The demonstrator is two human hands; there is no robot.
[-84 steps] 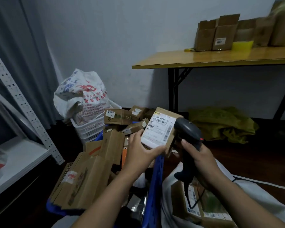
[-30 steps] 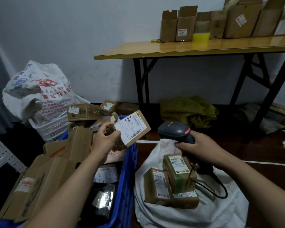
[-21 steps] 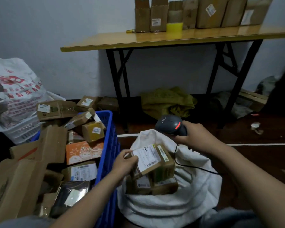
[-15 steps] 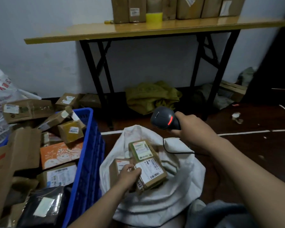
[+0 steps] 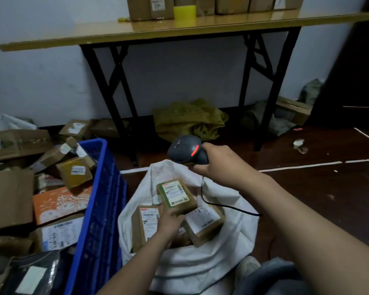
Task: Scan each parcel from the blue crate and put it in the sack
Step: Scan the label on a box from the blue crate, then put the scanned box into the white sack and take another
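Three parcels [image 5: 176,195] are in the sack [image 5: 200,265] so far and there are loads left in the blue crate [image 5: 96,209], so I'm nowhere near done. My left hand [image 5: 168,224] is down among the sacked boxes, touching them; can't tell if my fingers are gripping one. My right hand [image 5: 219,162] has its fingers wrapped round the scanner [image 5: 184,150].

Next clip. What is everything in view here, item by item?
sack: one, white, open on the floor, centre
parcels in sack: three visible, brown, white labels
crate: one, blue, left of sack
parcels in crate: several, mostly brown, one orange, one black
scanner: one, dark grey with red light, above sack
table: one, wooden top, black legs, by wall
boxes on table: several, brown
bag: one, olive green, under table
left hand: in sack, touching parcels, grip unclear
right hand: grips scanner
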